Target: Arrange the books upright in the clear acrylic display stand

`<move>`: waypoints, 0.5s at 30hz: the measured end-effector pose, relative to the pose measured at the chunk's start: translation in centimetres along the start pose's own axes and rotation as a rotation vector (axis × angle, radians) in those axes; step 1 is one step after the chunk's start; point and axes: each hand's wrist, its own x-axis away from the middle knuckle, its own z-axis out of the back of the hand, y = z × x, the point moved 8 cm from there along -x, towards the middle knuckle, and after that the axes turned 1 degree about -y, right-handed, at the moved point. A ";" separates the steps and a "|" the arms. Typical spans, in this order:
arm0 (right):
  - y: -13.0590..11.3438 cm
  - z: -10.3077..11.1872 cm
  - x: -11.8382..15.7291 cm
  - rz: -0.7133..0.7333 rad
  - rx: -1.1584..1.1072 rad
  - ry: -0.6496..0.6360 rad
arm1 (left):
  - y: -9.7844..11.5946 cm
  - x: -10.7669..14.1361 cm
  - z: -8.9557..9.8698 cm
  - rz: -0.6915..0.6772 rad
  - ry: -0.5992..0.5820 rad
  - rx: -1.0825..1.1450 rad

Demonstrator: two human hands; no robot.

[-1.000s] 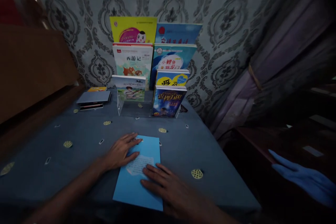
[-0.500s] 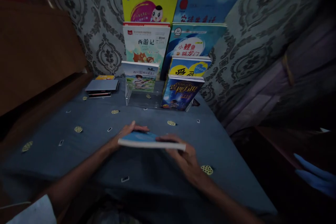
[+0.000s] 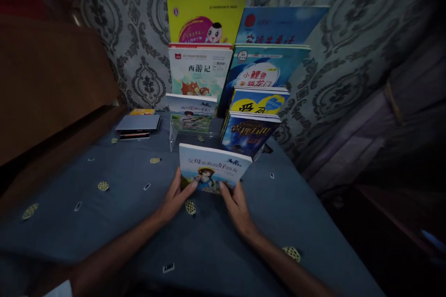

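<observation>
A light blue book (image 3: 212, 167) with a girl in a yellow hat on its cover is raised, its cover facing me. My left hand (image 3: 176, 197) grips its lower left edge, thumb on the front. On its lower right side, my right hand (image 3: 237, 204) holds it the same way. Behind it is a clear stand (image 3: 172, 134) with books in tiers. A book with a landscape cover (image 3: 191, 113) stands at its front left, and a dark blue book (image 3: 249, 134) at its front right.
Taller books rise at the back, among them a yellow-green one (image 3: 205, 18) and a blue one (image 3: 278, 23). A small stack of books (image 3: 138, 123) lies left of the stand on the blue tablecloth (image 3: 121, 218). A patterned wall is behind.
The book has gone from nearly flat to tilted up, cover towards me, and is nearer the stand. My right hand has shifted to its lower right side. The view has moved slightly.
</observation>
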 end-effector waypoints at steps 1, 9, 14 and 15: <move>0.2 0.0 0.0 -0.002 0.011 -0.005 | -0.2 -0.1 0.1 -0.006 0.005 0.006; -0.4 -0.4 -0.6 0.018 0.103 -0.083 | -1.1 -1.2 1.5 -0.001 0.075 -0.014; -2.4 -1.3 -2.0 0.114 0.281 -0.188 | -1.0 -1.7 3.5 -0.016 0.165 -0.108; -2.8 -1.5 -2.3 0.130 0.327 -0.223 | -0.7 -1.9 3.9 -0.034 0.173 -0.135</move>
